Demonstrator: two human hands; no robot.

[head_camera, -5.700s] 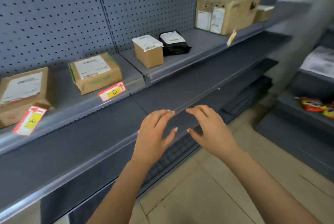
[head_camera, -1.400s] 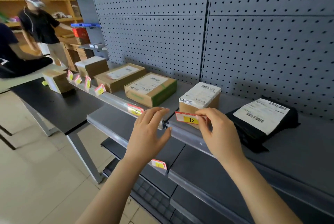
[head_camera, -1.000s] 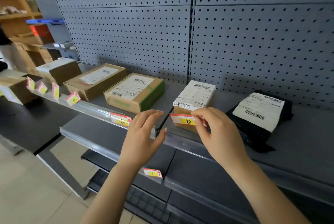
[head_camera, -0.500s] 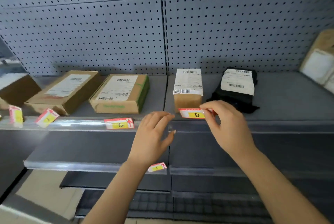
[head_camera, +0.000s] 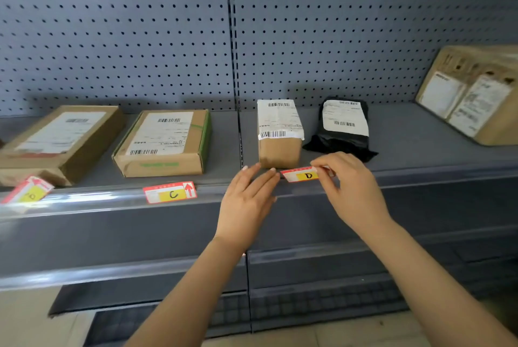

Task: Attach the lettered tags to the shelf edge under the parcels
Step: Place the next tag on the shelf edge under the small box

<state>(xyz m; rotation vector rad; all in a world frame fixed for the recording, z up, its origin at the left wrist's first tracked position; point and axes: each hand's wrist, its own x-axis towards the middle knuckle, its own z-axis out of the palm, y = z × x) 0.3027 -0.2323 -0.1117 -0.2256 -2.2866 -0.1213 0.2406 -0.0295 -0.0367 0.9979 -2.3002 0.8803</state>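
A red, white and yellow tag marked D (head_camera: 302, 175) lies along the front edge of the grey shelf (head_camera: 420, 178), just below a small upright brown parcel (head_camera: 279, 133). My right hand (head_camera: 347, 184) pinches the tag's right end. My left hand (head_camera: 248, 198) rests flat with spread fingers on the shelf edge, its fingertips just left of the tag. A tag marked C (head_camera: 169, 192) sits on the clear edge strip under a flat brown box with green tape (head_camera: 165, 142). Another tag (head_camera: 29, 192) hangs at the far left.
A black bagged parcel (head_camera: 343, 128) lies right of the small parcel. A large brown box (head_camera: 473, 94) stands at the far right, and another flat box (head_camera: 59, 139) at the left. Grey pegboard backs the shelf; lower shelves jut out beneath my arms.
The camera has swung to face the shelf squarely and closer. My right hand has brought the D tag down to the shelf edge, and my left hand has moved up beside it.
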